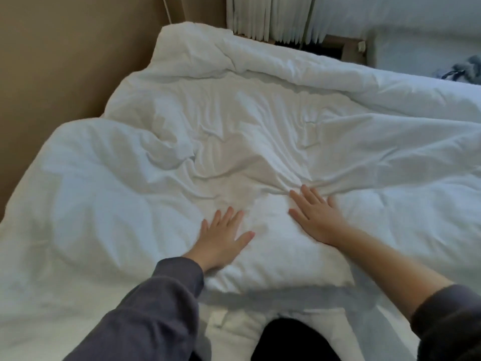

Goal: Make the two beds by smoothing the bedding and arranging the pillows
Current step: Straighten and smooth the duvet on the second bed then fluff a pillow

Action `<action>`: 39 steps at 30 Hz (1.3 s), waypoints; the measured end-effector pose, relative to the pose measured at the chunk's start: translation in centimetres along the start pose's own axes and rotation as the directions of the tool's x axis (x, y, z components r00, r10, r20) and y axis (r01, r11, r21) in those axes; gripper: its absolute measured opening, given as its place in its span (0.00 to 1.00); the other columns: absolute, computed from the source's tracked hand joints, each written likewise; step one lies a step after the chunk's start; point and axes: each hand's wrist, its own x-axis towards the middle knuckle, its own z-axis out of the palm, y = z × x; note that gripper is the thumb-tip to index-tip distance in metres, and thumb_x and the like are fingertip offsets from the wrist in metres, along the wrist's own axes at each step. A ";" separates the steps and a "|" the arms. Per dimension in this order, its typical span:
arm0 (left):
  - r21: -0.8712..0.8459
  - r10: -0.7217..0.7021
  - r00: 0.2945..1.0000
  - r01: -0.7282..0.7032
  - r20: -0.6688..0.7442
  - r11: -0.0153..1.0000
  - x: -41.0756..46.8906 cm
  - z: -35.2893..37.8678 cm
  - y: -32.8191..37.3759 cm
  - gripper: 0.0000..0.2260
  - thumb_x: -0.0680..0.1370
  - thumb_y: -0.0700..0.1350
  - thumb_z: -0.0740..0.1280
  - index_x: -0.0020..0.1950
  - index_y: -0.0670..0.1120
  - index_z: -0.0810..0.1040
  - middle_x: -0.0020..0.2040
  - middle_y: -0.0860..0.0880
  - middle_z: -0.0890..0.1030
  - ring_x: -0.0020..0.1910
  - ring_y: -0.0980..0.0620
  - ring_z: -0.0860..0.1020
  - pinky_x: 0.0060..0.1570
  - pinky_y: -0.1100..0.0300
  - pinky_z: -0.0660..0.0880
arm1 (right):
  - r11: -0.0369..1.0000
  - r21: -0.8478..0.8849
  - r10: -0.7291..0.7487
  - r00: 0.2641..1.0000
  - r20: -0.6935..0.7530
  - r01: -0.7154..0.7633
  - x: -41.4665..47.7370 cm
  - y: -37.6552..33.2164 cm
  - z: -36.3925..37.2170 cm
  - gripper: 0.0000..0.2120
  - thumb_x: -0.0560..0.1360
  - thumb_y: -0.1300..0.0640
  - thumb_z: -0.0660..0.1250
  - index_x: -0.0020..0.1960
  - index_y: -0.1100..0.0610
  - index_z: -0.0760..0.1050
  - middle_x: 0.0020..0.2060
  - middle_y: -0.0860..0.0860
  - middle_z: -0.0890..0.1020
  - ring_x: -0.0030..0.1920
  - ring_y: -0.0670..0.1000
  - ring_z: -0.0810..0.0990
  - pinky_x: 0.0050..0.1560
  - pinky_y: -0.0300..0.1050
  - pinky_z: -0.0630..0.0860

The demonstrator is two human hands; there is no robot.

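Observation:
A white duvet [260, 131] covers the bed and is heavily creased across its middle, with a bunched fold along its far edge. My left hand [221, 237] lies flat on the duvet near the front, fingers straight and spread. My right hand [316, 214] presses flat a little farther in, fingers straight, its tips against a ridge of wrinkles. Both arms wear dark grey sleeves; the right one is pushed up the forearm. No pillow is plainly visible.
A tan wall [65, 61] runs along the bed's left side. White pleated curtains [273, 16] hang beyond the far edge. At the far right stands a second white surface [421, 48] with a dark blue-grey item [466, 70] on it. White bedding [234, 324] shows below the duvet's front edge.

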 end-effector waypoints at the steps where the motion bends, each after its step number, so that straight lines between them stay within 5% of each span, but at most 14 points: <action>1: 0.014 0.010 1.000 -0.009 -0.011 1.000 -1.1 0.3 0.1 0.32 0.80 0.65 0.48 0.80 0.55 0.43 0.80 0.51 0.40 0.78 0.47 0.40 0.74 0.42 0.41 | 1.000 0.003 -0.007 1.000 -0.001 0.007 -2.0 -0.1 0.2 0.28 0.82 0.40 0.46 0.80 0.46 0.48 0.80 0.50 0.47 0.79 0.53 0.46 0.76 0.60 0.45; 5: 0.081 0.066 0.996 -0.061 -0.061 0.995 -6.0 1.6 0.9 0.33 0.80 0.66 0.50 0.80 0.54 0.43 0.80 0.50 0.42 0.79 0.46 0.43 0.75 0.42 0.43 | 0.999 -0.023 -0.044 0.996 -0.071 0.043 -9.9 -0.8 1.3 0.26 0.83 0.41 0.44 0.79 0.47 0.51 0.79 0.49 0.51 0.79 0.52 0.48 0.76 0.59 0.45; 9: 0.325 0.149 0.981 -0.102 -0.123 0.940 -11.2 4.5 1.2 0.35 0.80 0.63 0.56 0.80 0.52 0.43 0.80 0.49 0.42 0.79 0.46 0.44 0.75 0.42 0.44 | 0.990 -0.121 -0.089 0.980 -0.177 0.068 -16.1 -1.6 5.5 0.34 0.76 0.37 0.36 0.79 0.48 0.50 0.79 0.50 0.51 0.79 0.54 0.47 0.76 0.59 0.42; 12: 0.458 0.335 0.905 -0.190 -0.260 0.869 -13.5 6.3 0.6 0.31 0.77 0.54 0.66 0.77 0.49 0.58 0.77 0.46 0.59 0.76 0.44 0.59 0.73 0.45 0.57 | 0.975 -0.192 -0.167 0.936 -0.310 0.110 -19.4 -0.9 9.2 0.30 0.76 0.45 0.56 0.76 0.53 0.62 0.77 0.54 0.61 0.77 0.57 0.58 0.74 0.62 0.53; 14: 0.499 0.501 0.788 -0.292 -0.357 0.816 -14.6 7.0 0.1 0.22 0.68 0.45 0.74 0.61 0.47 0.77 0.58 0.47 0.76 0.57 0.46 0.76 0.56 0.50 0.72 | 0.967 -0.213 -0.211 0.902 -0.377 0.138 -20.7 -0.2 10.7 0.28 0.68 0.55 0.73 0.67 0.56 0.74 0.68 0.57 0.73 0.68 0.59 0.72 0.65 0.61 0.70; 17: 0.555 0.597 0.726 -0.357 -0.341 0.751 -15.3 8.2 -0.4 0.13 0.60 0.40 0.78 0.41 0.46 0.79 0.39 0.50 0.76 0.37 0.48 0.76 0.36 0.57 0.73 | 0.960 -0.263 -0.194 0.903 -0.383 0.095 -21.7 0.4 11.7 0.29 0.57 0.62 0.80 0.57 0.55 0.78 0.57 0.56 0.78 0.53 0.59 0.79 0.51 0.55 0.76; 20: 0.569 0.469 0.824 -0.230 -0.317 0.789 -14.7 8.5 0.1 0.20 0.64 0.45 0.76 0.54 0.47 0.77 0.49 0.47 0.77 0.44 0.45 0.77 0.42 0.54 0.74 | 0.932 -0.363 -0.120 0.948 -0.296 0.005 -20.8 0.8 11.3 0.37 0.57 0.61 0.79 0.66 0.54 0.74 0.64 0.59 0.75 0.64 0.62 0.75 0.58 0.63 0.72; 23: 0.539 0.248 0.928 -0.063 -0.278 0.840 -13.2 8.5 -0.1 0.32 0.73 0.47 0.67 0.75 0.50 0.59 0.68 0.44 0.68 0.64 0.41 0.69 0.59 0.50 0.69 | 0.897 -0.433 -0.025 0.970 -0.243 -0.086 -19.5 0.8 9.9 0.44 0.61 0.57 0.78 0.75 0.51 0.65 0.70 0.59 0.69 0.70 0.63 0.68 0.65 0.69 0.65; 27: 0.515 0.080 0.970 0.050 -0.228 0.856 -11.6 9.2 -0.2 0.34 0.75 0.41 0.63 0.78 0.50 0.51 0.73 0.43 0.64 0.70 0.42 0.65 0.60 0.49 0.69 | 0.882 -0.454 0.030 0.975 -0.219 -0.129 -18.8 0.5 9.5 0.45 0.68 0.56 0.73 0.79 0.48 0.53 0.74 0.56 0.62 0.73 0.63 0.61 0.71 0.66 0.58; 33: 0.547 0.101 0.988 -0.020 -0.118 0.837 -9.3 9.4 -1.4 0.27 0.83 0.44 0.54 0.80 0.48 0.48 0.76 0.43 0.59 0.71 0.42 0.65 0.63 0.49 0.69 | 0.912 -0.404 -0.001 0.984 -0.180 -0.074 -16.0 2.6 10.8 0.41 0.59 0.62 0.73 0.71 0.50 0.67 0.61 0.60 0.77 0.56 0.67 0.77 0.46 0.61 0.75; 37: 0.607 0.218 0.975 -0.144 -0.051 0.782 -8.3 9.6 -3.4 0.30 0.80 0.66 0.46 0.79 0.52 0.57 0.75 0.46 0.64 0.70 0.43 0.68 0.66 0.52 0.67 | 0.927 -0.376 -0.062 0.977 -0.205 -0.020 -14.3 3.5 12.0 0.39 0.53 0.68 0.74 0.65 0.57 0.77 0.52 0.62 0.82 0.42 0.66 0.81 0.33 0.56 0.77; 39: 0.632 0.286 0.957 -0.198 -0.040 0.750 -9.0 9.2 -3.3 0.24 0.84 0.57 0.49 0.79 0.51 0.57 0.76 0.45 0.63 0.71 0.43 0.67 0.68 0.51 0.65 | 0.920 -0.392 -0.069 0.970 -0.235 -0.029 -14.3 3.4 12.1 0.37 0.52 0.67 0.78 0.62 0.59 0.79 0.50 0.62 0.83 0.36 0.65 0.81 0.27 0.53 0.76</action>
